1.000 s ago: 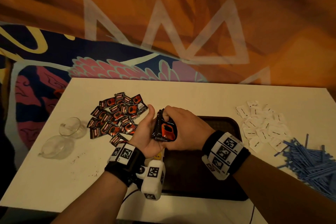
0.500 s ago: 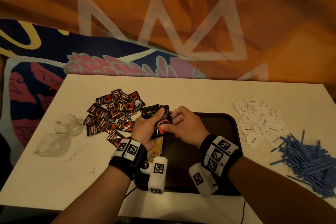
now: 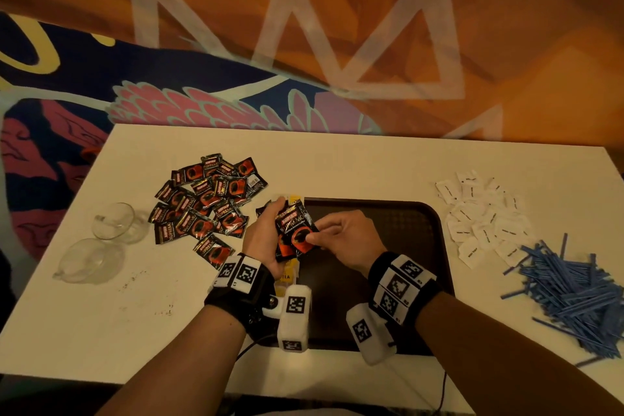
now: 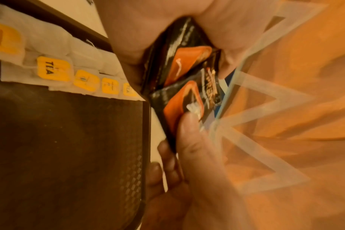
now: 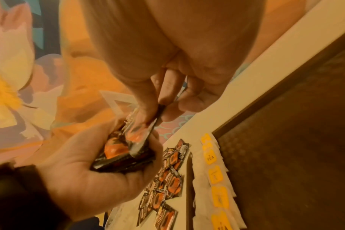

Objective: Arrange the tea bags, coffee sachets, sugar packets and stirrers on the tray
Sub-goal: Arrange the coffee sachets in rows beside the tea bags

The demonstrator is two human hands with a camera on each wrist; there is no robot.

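1. A small stack of coffee sachets [image 3: 293, 236] is held in the left hand [image 3: 266, 240], whose fingers [image 3: 277, 204] are curled round it, above the left edge of the tray [image 3: 405, 223].
2. The topmost sachet is pinched at its lower right corner by the right hand [image 3: 341, 240], thumb over and fingers [image 5: 168, 114] under.
3. The sachet's long axis runs from the pinching fingertips up and away toward the far left; the bare tray floor lies directly under and to the right of the right hand, so that hand is judged the nearer for laying it down.
4. A row of tea bags [image 4: 55, 70] along the tray's left edge, just under the left hand, is shown plainly by the wrist views; in the head view it is mostly hidden.
5. Only the head view shows the loose sachet pile [image 3: 202, 206] left of the left hand, and the sugar packets [image 3: 479, 216] and blue stirrers [image 3: 574, 294] well right of the right hand, on the desk [image 3: 101, 314].
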